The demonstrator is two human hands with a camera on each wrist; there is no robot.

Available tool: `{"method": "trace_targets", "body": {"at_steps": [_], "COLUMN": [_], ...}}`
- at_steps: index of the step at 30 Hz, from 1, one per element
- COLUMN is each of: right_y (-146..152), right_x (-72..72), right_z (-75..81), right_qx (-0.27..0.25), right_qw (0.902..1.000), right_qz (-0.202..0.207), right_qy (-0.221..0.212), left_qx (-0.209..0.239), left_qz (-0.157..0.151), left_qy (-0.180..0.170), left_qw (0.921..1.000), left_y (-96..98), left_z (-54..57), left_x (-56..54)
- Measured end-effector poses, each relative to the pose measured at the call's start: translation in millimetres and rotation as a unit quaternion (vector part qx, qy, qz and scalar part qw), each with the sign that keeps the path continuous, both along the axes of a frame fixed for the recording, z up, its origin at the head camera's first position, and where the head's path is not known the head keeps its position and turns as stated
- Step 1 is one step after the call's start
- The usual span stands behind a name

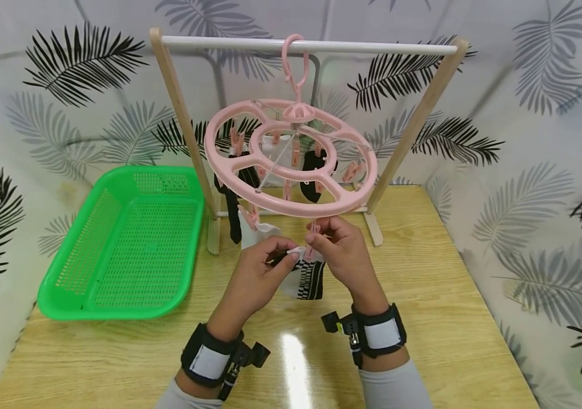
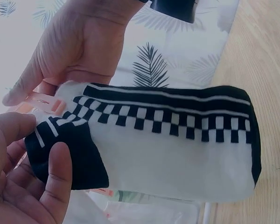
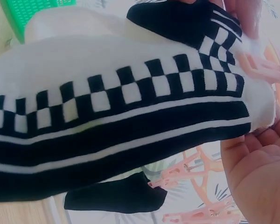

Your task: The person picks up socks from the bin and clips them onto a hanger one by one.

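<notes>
A white sock (image 2: 186,163) with a black-and-white check band and black stripes hangs below the front rim of a pink round clip hanger (image 1: 291,206). My left hand (image 1: 262,272) pinches the sock's upper edge between thumb and fingers. My right hand (image 1: 346,253) grips a pink clothespin (image 2: 50,103) whose jaws lie over that same edge. In the right wrist view, the clothespin (image 3: 263,66) overlaps the sock's end beside the checks. Whether its jaws bite on the cloth is hard to tell.
The hanger hooks over the white bar (image 1: 382,48) of a wooden stand (image 1: 415,128). Other socks hang from its clips, including a black sock (image 1: 313,180) at the back and a white sock (image 1: 266,230) close by my left hand. A green basket (image 1: 47,295) stands at left.
</notes>
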State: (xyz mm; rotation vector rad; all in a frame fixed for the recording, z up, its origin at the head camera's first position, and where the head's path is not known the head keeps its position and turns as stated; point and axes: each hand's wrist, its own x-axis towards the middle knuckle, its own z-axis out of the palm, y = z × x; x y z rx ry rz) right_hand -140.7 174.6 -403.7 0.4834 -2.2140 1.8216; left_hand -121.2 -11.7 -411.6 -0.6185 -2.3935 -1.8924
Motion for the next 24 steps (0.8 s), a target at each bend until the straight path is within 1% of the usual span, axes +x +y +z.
{"method": "trace_targets", "body": {"at_steps": [5,12,17,24], "right_y": [0,2,4,8], "right_x": [-0.4,0.2,-0.2,-3.5], "right_z": [-1.3,-1.7,-3.9,-6.6], "right_qx": [-0.013,-0.017,-0.028,-0.049], "right_qw": [0.9999,0.9997,0.999,0.9969], "right_qz": [0.003,-0.009,-0.027,-0.056], "right_qy": [-0.001,-0.016,-0.023,-0.024], "left_qx": [-0.004,-0.005,0.006,-0.001], "left_qz": [0.005,0.015,0.031,0.076], "left_qy": [-0.01,-0.02,-0.036,-0.04], "left_qw": [0.9999,0.9997,0.9988,0.9963], "left_y": [-1.2,-6.4,-10.8,-20.9], "left_z": [-0.5,-7.4,-15.3,-31.9], "left_x": [-0.1,0.1,2.4,7.1]}}
